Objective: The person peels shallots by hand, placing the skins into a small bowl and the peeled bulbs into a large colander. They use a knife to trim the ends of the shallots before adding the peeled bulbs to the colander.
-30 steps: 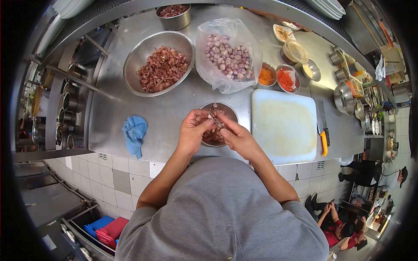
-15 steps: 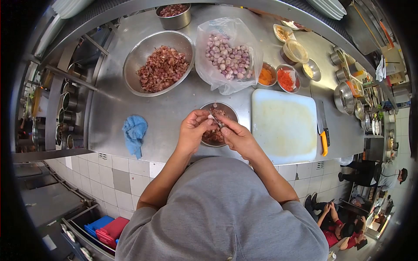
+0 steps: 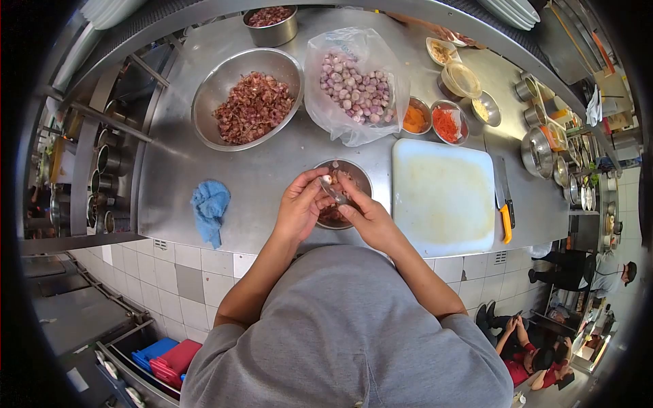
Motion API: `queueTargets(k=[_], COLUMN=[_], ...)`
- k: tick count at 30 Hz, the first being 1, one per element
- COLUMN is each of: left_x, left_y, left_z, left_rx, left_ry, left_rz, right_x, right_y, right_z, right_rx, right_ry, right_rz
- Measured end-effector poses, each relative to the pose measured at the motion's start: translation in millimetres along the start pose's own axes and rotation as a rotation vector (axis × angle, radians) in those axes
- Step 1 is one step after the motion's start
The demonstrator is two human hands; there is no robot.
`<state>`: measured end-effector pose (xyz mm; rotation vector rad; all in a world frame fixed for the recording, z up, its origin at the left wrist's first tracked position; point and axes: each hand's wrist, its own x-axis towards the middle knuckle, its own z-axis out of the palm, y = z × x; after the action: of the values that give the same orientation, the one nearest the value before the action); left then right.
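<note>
Over a small metal bowl (image 3: 366, 178) of reddish peelings, my left hand (image 3: 299, 204) pinches a small pale shallot (image 3: 326, 179). My right hand (image 3: 371, 214) is closed on a small metal blade (image 3: 333, 192), which lies close beside the shallot. Behind the hands, a clear plastic bag (image 3: 316, 102) holds many peeled pinkish shallots (image 3: 354, 88). To its left stands a large steel bowl (image 3: 204, 122) with a heap of reddish pieces (image 3: 252, 105). A white cutting board (image 3: 443, 197) lies right of my right hand.
A blue cloth (image 3: 211, 207) lies at the left. Right of the board are knives (image 3: 506, 204). Bowls of orange pieces (image 3: 415, 119) and red strips (image 3: 447, 124) stand behind it. A metal shelf edge (image 3: 408, 12) crosses the top. People (image 3: 530, 360) are at the lower right.
Both hands have shifted slightly, and the blade has turned so that more of its flat side shows. The fingers of my right hand are a little farther from the shallot.
</note>
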<state>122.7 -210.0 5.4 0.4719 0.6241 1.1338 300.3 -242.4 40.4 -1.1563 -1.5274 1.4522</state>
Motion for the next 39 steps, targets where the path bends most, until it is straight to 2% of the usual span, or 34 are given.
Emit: queueTargets(k=[1, 5, 14, 16, 17, 19, 23, 25, 28, 34, 39], left_x=[0.0, -1.2, -2.7, -0.7, -0.2, -0.5, -0.3, 1.8, 3.9, 1.1, 3.5], left_y=[-0.7, -2.7, 0.0, -1.1, -1.2, -0.5, 0.8, -3.5, -3.4, 5.0, -1.5], left_z=[-1.4, -2.0, 2.0, 0.2, 0.6, 2.8, 5.0, 1.9, -5.6, 9.6, 0.4], left_rx=[0.002, -0.001, 0.151, 0.098, 0.098, 0.041, 0.008, 0.103, 0.113, 0.148, 0.116], left_ry=[-0.034, -0.01, 0.031, 0.023, 0.022, 0.041, 0.06, 0.036, 0.018, 0.073, 0.037], left_rz=[0.005, 0.003, 0.028, -0.01, -0.009, -0.048, -0.05, 0.007, -0.028, -0.008, 0.034], right_x=[-0.3, 0.4, 0.2, 3.4, 1.7, -0.8, 1.1, 1.0, 0.8, 2.5, -1.9], right_y=[-2.0, 2.7, 1.0, 9.6, 10.4, -2.6, -2.8, 1.0, 0.2, -3.2, -4.4], right_z=[0.1, -0.1, -2.4, 1.0, -2.0, -7.9, -3.6, -4.5, -4.8, -10.4, -9.4], right_rx=[-0.098, -0.1, -0.088, -0.024, -0.024, 0.422, 0.536, 0.59, 0.644, 0.608, 0.427], right_ry=[0.015, 0.01, -0.012, 0.07, 0.07, -0.021, -0.004, -0.06, -0.049, 0.072, 0.003], right_rz=[-0.034, -0.057, 0.026, -0.104, -0.105, 0.385, 0.359, 0.387, 0.394, 0.383, 0.321])
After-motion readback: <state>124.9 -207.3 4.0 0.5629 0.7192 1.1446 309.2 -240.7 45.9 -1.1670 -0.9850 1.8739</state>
